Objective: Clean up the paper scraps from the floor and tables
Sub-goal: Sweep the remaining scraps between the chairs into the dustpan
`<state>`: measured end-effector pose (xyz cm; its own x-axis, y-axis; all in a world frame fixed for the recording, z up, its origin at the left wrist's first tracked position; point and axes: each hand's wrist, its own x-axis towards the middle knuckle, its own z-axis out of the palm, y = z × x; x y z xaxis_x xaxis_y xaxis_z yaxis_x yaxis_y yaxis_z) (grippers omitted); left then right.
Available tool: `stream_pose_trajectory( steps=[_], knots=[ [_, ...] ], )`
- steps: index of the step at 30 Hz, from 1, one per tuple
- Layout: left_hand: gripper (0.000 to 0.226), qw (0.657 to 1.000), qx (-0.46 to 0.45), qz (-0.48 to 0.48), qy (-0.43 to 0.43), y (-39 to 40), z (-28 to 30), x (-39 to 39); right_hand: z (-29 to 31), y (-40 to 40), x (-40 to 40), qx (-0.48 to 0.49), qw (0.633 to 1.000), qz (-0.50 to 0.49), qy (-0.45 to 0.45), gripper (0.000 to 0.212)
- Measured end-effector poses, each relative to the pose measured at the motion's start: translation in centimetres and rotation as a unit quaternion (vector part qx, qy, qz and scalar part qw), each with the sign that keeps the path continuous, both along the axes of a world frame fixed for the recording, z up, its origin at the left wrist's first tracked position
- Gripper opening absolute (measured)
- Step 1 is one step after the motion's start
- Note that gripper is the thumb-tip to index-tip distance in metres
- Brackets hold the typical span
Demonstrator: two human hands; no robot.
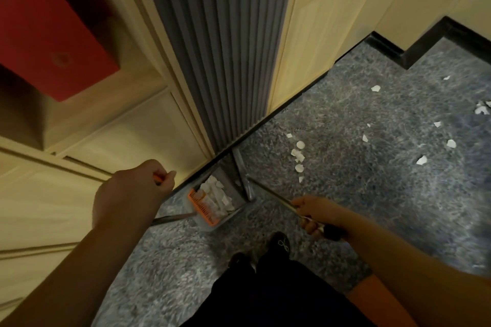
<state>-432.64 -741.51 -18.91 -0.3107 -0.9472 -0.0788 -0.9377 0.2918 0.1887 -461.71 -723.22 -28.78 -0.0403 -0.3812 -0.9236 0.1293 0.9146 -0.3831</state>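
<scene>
On the speckled floor [372, 194] by the grey pleated panel [220, 48], the dustpan [212, 202] sits with white paper scraps [216, 194] piled inside — more scraps [299, 156] lie scattered to the right and farther off. I see my left hand [132, 194] curled tight round an orange handle [159, 178]. My right hand [316, 214] grips the thin broom handle [271, 194] — fingers wrapped closed.

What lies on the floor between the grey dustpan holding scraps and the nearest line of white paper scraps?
Head view: the grey dustpan's raised side wall, then bare speckled floor before the white scraps.
</scene>
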Motion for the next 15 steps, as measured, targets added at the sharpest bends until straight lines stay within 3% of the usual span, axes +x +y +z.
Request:
stream_pose_trajectory(
  steps=[8, 15],
  knots=[
    [0.030, 0.998, 0.019, 0.055, -0.035, 0.7, -0.7, 3.6, -1.9, -1.6, 2.9, 0.019, 0.998, -0.027, -0.054, 0.035],
    [0.024, 0.996, 0.029, 0.054, -0.061, 0.6, -1.3, 2.0, -3.6, -3.9, 0.2, 0.045, 0.994, -0.019, -0.102, 0.028]
  ],
)
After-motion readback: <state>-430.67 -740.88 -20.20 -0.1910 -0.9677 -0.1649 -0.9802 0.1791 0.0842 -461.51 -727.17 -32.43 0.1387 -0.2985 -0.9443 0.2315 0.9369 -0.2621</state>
